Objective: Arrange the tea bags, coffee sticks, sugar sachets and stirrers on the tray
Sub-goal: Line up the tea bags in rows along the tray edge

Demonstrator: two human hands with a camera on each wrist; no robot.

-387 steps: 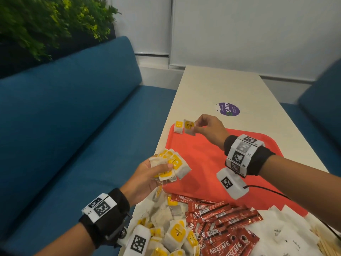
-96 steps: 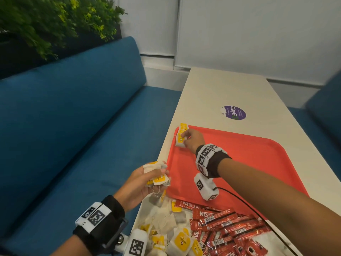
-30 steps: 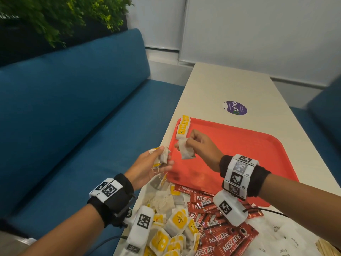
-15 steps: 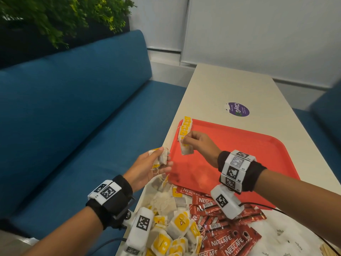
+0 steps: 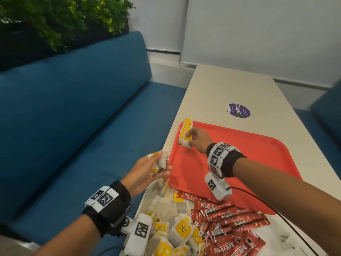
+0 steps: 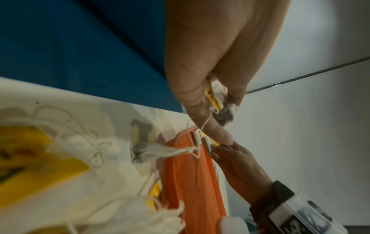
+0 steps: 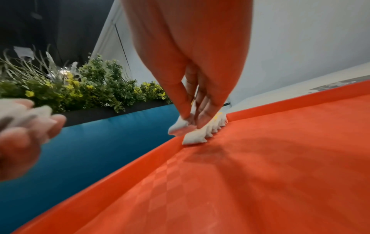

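Note:
A red tray (image 5: pixel 258 163) lies on the table, with a row of yellow-tagged tea bags (image 5: pixel 186 126) along its far left rim. My right hand (image 5: pixel 191 138) pinches a tea bag (image 7: pixel 181 126) at the near end of that row (image 7: pixel 212 128), thumb and fingertips on it. My left hand (image 5: pixel 158 167) hovers off the tray's left edge and grips a small bunch of tea bags (image 6: pixel 220 101) with strings dangling. Loose tea bags (image 5: pixel 177 231), red Nescafe coffee sticks (image 5: pixel 227 224) and white sugar sachets (image 5: pixel 287 241) are heaped in front of the tray.
A purple round sticker (image 5: pixel 239 110) marks the table beyond the tray. A blue bench (image 5: pixel 73 126) runs along the left, with green plants (image 5: pixel 55 19) behind it. Another blue seat (image 5: pixel 328 111) stands at the right. The tray's middle (image 7: pixel 260 174) is bare.
My right hand carried a tea bag from near the left hand to the near end of the row on the tray. The left hand stayed put, still holding its bunch.

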